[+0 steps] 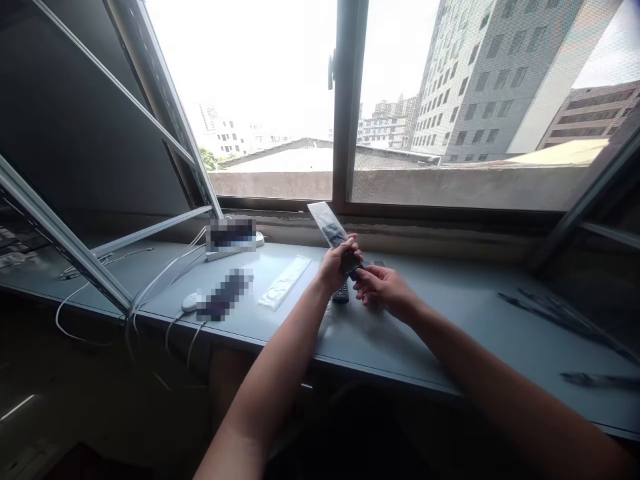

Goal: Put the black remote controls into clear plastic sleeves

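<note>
A clear plastic sleeve (324, 220) tilts above the table (435, 353), grasped by the left hand (338, 262); the right hand (384, 289) pinches a dark item (355, 273) near the sleeve's lower end. A remote (341, 294) lies below, a flat packet (285, 283) leftward; the front edge (385, 375) runs under both forearms (287, 333).

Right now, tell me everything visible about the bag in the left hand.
The bag is a long, narrow rectangle, see-through with a pale sheen; it looks like thin plastic. The left hand grips it above the desk, and its far end juts toward the window, up and to the picture's left. Dark patches show near that hand; the bag's near end is hidden.
</note>
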{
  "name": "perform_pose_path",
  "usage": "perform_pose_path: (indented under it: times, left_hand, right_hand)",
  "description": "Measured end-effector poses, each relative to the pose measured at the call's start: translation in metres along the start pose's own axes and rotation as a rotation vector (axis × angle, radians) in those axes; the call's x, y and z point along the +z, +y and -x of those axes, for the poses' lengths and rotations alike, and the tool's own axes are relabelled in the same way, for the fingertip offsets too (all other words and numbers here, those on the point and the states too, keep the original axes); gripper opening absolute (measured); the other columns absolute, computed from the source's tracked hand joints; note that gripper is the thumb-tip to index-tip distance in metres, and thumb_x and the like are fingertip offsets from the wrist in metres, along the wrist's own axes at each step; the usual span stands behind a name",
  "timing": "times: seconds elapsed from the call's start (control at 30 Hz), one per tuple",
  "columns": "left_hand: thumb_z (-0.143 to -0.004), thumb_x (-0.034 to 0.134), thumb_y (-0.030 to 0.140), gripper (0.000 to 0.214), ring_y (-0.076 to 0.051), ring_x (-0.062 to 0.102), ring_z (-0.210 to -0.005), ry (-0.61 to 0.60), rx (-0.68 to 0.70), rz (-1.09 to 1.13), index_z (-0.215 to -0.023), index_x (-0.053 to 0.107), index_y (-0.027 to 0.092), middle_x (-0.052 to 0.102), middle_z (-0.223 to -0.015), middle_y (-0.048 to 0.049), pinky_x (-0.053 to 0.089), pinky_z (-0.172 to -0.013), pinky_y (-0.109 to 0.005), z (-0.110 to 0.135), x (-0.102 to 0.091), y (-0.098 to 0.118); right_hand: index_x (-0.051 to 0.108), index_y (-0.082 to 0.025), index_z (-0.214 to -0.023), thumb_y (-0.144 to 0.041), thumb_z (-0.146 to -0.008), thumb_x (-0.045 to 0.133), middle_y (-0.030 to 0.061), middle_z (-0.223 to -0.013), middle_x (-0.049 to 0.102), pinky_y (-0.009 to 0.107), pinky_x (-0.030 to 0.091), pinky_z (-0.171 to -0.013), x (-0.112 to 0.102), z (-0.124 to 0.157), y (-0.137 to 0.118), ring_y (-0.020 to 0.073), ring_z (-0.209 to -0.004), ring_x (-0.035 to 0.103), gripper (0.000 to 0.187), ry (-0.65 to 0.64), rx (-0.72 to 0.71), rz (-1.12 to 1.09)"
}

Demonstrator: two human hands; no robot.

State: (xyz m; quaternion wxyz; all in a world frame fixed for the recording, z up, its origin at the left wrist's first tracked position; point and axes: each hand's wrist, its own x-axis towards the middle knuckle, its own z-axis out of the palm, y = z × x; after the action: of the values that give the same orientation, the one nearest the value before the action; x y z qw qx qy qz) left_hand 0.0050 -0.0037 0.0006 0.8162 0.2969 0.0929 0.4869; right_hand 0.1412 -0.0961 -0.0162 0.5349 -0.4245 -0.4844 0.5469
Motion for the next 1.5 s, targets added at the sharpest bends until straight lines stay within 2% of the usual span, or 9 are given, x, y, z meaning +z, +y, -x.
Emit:
perform_pose_path:
  times: [0.2,0.33,0.5,0.7,0.93,1.07,1.13,1.37,1.5]
  left_hand:
    - [-0.105,0.066,0.025,0.016,-0.019,0.076,-0.086,0.132,0.107,0.036,-0.114,0.07,0.013,0.077,-0.103,-0.0113,0.063,-0.089,-0.033,-0.005,-0.004,0.008]
    - [-0.107,0.059,0.02,0.01,-0.01,0.064,-0.065,0.241,0.138,0.176,-0.108,0.068,0.016,0.071,-0.088,-0.0039,0.056,-0.064,-0.021,-0.007,-0.011,0.022]
    - [-0.104,0.06,0.01,0.01,-0.006,0.044,-0.05,0.176,0.103,0.226,-0.107,0.066,0.017,0.052,-0.072,0.0045,0.04,-0.049,-0.015,-0.008,-0.014,0.023]
    - [-0.102,0.068,0.012,0.003,-0.005,0.042,-0.053,0.076,0.046,0.154,-0.102,0.067,0.015,0.048,-0.072,0.0057,0.04,-0.05,-0.015,-0.005,-0.005,0.009]
    - [-0.09,0.088,0.021,0.027,-0.007,0.052,-0.061,-0.075,-0.047,-0.018,-0.109,0.07,0.016,0.057,-0.08,0.0033,0.048,-0.058,-0.019,0.001,0.0,-0.003]
    - [-0.088,0.093,0.027,0.035,-0.01,0.063,-0.071,-0.138,-0.039,-0.086,-0.112,0.071,0.016,0.064,-0.087,0.0003,0.053,-0.067,-0.022,0.004,0.001,-0.009]
    - [-0.087,0.093,0.025,0.035,-0.012,0.068,-0.076,-0.128,-0.027,-0.097,-0.112,0.071,0.016,0.068,-0.091,-0.0015,0.056,-0.072,-0.025,0.005,0.002,-0.011]
    - [-0.092,0.084,0.022,0.018,-0.018,0.075,-0.081,0.147,-0.026,0.054,-0.101,0.071,0.013,0.075,-0.09,-0.0075,0.061,-0.085,-0.03,-0.001,0.006,0.0]
    - [-0.097,0.074,0.017,0.007,-0.011,0.07,-0.068,0.363,0.098,0.198,-0.095,0.067,0.015,0.072,-0.084,-0.0027,0.058,-0.072,-0.022,-0.008,-0.003,0.015]
  right_hand:
    - [0.075,-0.015,-0.093,-0.059,-0.081,0.099,0.0084,-0.078,0.079,0.022,0.063,-0.048,-0.002,0.001,0.001,0.0164,-0.059,0.075,0.051,-0.033,0.02,0.028]
    - [0.074,-0.015,-0.094,-0.054,-0.085,0.097,0.0092,-0.077,0.081,0.025,0.066,-0.051,-0.001,0.001,0.006,0.0183,-0.059,0.077,0.045,-0.105,0.104,0.062]
    - [0.069,-0.016,-0.104,-0.043,-0.088,0.096,0.0143,-0.086,0.085,0.032,0.073,-0.065,0.002,0.003,0.008,0.0262,-0.074,0.086,0.042,-0.114,0.157,0.007]
    - [0.053,-0.02,-0.136,-0.031,-0.075,0.104,0.0148,-0.1,0.087,0.039,0.074,-0.078,0.005,0.006,0.001,0.0321,-0.093,0.088,0.08,-0.063,0.06,-0.038]
    - [0.067,-0.02,-0.116,-0.04,-0.086,0.087,0.0062,-0.086,0.082,0.03,0.061,-0.05,0.006,0.01,0.003,0.0246,-0.068,0.081,0.042,0.121,-0.191,0.362]
    - [0.072,-0.021,-0.099,-0.041,-0.089,0.078,0.0027,-0.079,0.079,0.03,0.06,-0.058,-0.001,0.008,0.002,0.0189,-0.058,0.073,0.023,0.245,-0.311,0.578]
    - [0.072,-0.021,-0.091,-0.047,-0.093,0.074,0.003,-0.075,0.078,0.03,0.059,-0.059,-0.006,0.008,0.0,0.0192,-0.058,0.071,0.026,0.253,-0.324,0.604]
    - [0.066,-0.023,-0.075,-0.049,-0.096,0.071,0.0012,-0.068,0.071,0.029,0.048,-0.058,-0.005,0.01,-0.004,0.0177,-0.058,0.062,0.034,0.181,-0.39,0.704]
    - [0.067,-0.023,-0.072,-0.045,-0.096,0.07,0.0004,-0.067,0.069,0.029,0.044,-0.06,0.001,0.012,-0.001,0.0176,-0.061,0.058,0.032,0.079,-0.4,0.813]
